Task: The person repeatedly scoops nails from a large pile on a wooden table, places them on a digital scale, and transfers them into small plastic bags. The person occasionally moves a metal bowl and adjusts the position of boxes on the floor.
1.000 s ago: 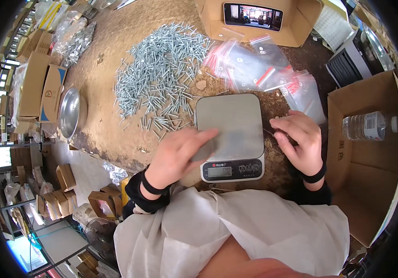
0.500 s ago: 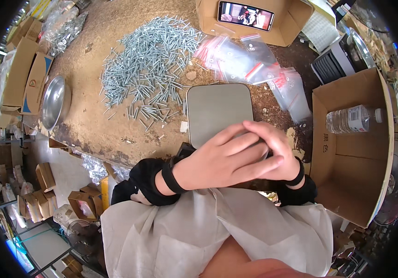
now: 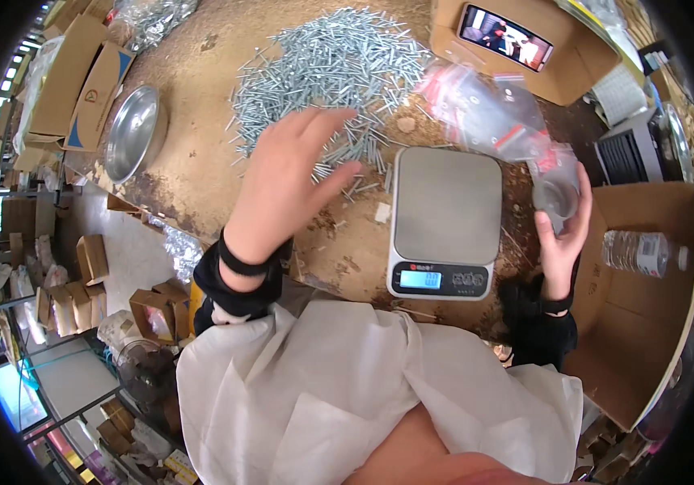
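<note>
My left hand (image 3: 284,178) is spread, its fingers over the near edge of a heap of silvery screws (image 3: 331,61); nothing shows in its grasp. To the right, my right hand (image 3: 567,242) has its thumb and fingers around a small, clear round cup (image 3: 555,200), close to some plastic bags. Between my hands stands a kitchen scale (image 3: 448,202) with a grey square plate and a lit blue display. Nothing lies on the plate. Flat zip-lock bags (image 3: 476,109) with red strips are spread behind the scale.
A steel bowl (image 3: 134,133) rests at the table's left edge beside cardboard boxes (image 3: 92,97). At the right, an open carton (image 3: 638,323) holds a plastic bottle (image 3: 642,252). A phone (image 3: 504,36) playing video leans in another carton (image 3: 577,77) at the back.
My hands, together over the scale before, have moved apart. The left has gone to the screws, the right outward with the cup now visible. The scale's display has come into sight.
</note>
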`<state>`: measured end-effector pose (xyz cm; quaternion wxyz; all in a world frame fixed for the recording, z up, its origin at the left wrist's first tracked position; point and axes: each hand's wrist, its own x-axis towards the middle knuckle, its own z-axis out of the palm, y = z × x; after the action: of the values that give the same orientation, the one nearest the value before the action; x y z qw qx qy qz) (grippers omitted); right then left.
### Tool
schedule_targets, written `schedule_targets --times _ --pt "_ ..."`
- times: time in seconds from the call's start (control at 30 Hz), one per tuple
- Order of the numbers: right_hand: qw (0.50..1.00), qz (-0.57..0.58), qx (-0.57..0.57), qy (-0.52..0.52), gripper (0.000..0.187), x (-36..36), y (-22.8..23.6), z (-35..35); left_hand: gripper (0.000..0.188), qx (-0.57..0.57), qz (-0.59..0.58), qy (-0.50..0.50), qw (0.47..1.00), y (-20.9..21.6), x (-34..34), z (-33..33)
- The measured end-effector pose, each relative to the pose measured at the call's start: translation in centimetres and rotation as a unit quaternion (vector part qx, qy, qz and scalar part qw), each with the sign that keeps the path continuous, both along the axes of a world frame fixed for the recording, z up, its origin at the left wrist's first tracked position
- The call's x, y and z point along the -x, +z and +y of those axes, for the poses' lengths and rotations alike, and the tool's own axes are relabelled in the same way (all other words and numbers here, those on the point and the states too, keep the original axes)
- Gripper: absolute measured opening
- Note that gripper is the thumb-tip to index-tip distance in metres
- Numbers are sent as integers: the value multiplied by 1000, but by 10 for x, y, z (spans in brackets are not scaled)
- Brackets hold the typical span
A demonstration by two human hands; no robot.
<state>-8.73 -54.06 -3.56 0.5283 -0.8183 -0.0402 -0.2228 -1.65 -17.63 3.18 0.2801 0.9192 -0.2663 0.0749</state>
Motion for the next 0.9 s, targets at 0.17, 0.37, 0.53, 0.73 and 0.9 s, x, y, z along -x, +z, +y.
schedule_targets --times 0.17,0.37,0.53,0.73,0.9 --pt "999 20 -19 -40 89 -3 -18 -12 77 -160 41 -10 986 -21 -54 2" --pt "990 74 -70 -93 95 4 -26 -11 94 -151 96 -74 981 -38 -73 -3" --pt "993 81 -40 -71 98 2 -22 -9 76 -151 77 -55 984 -45 -61 0" --pt "997 -5 46 -56 87 1 -19 -15 58 -132 11 -93 987 -59 -59 4" --pt "997 -43 61 -27 78 -5 -2 -1 45 -98 -17 -109 989 -71 -66 9"
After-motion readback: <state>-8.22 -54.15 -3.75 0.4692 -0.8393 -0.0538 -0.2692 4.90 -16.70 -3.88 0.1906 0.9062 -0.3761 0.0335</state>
